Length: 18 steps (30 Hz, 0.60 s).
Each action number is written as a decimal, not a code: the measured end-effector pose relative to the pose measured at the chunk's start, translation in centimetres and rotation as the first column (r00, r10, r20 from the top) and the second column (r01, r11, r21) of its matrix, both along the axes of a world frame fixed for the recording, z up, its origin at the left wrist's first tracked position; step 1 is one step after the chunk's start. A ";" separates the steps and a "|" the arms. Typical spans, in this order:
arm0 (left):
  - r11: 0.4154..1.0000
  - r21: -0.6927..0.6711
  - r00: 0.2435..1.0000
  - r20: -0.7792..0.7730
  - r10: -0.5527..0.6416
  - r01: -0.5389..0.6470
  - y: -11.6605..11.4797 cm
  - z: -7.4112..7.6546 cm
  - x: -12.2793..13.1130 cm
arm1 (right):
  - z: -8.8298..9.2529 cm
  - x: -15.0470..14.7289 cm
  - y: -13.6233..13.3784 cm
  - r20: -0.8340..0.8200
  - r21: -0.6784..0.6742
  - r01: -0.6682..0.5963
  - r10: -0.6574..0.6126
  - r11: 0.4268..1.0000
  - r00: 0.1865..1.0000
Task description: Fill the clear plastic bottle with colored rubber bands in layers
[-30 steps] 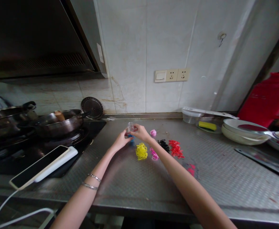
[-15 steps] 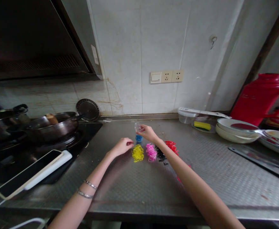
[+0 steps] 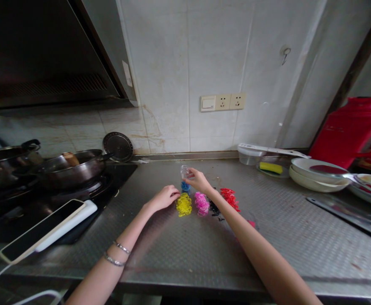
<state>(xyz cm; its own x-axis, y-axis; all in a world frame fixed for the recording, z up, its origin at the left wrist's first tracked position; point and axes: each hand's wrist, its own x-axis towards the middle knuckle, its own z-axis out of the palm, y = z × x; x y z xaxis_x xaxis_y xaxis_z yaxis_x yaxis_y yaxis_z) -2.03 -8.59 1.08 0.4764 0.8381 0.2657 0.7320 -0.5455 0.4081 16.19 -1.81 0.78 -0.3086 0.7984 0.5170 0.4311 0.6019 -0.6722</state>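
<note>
My right hand (image 3: 198, 180) is closed around the side of a small clear container (image 3: 184, 170) behind the piles. Blue bands (image 3: 186, 187) show at the container's lower end; I cannot tell whether all of them are inside. My left hand (image 3: 168, 196) has its fingers drawn together at the upper left edge of a pile of yellow rubber bands (image 3: 184, 205); anything in the fingertips is too small to make out. Pink rubber bands (image 3: 202, 204) lie to the right of the yellow ones. Black bands (image 3: 215, 208), partly hidden by my right forearm, and red bands (image 3: 230, 199) lie farther right.
On the left, a phone (image 3: 42, 228) on a white block lies across the stove's edge, below a pan (image 3: 74, 171). To the right are a yellow sponge (image 3: 270, 167), stacked bowls (image 3: 315, 180), a cleaver-like blade (image 3: 347, 218) and a red thermos (image 3: 347, 131).
My left hand has shifted slightly right, closer to the yellow bands. My right hand and the clear container have moved slightly down, and the container still stands near the blue bands.
</note>
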 end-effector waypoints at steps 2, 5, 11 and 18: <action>1.000 -0.022 0.999 0.053 -0.012 0.014 -0.5 0.8 0.1 | -0.1 0.0 -0.1 -0.011 -0.009 -0.006 0.005 1.000 1.000; 0.990 -0.100 0.994 0.061 -0.092 0.097 -1.4 2.0 0.5 | -0.1 0.1 -0.3 -0.025 -0.011 -0.010 0.010 1.000 1.000; 0.981 -0.139 0.987 -0.070 -0.147 0.136 -2.6 2.2 1.7 | 0.0 0.1 -0.6 -0.029 0.002 -0.011 0.011 1.000 1.000; 0.986 -0.133 0.983 -0.137 -0.122 0.103 -2.4 1.6 1.9 | -0.3 0.1 -0.5 -0.035 0.016 -0.012 0.013 1.000 0.999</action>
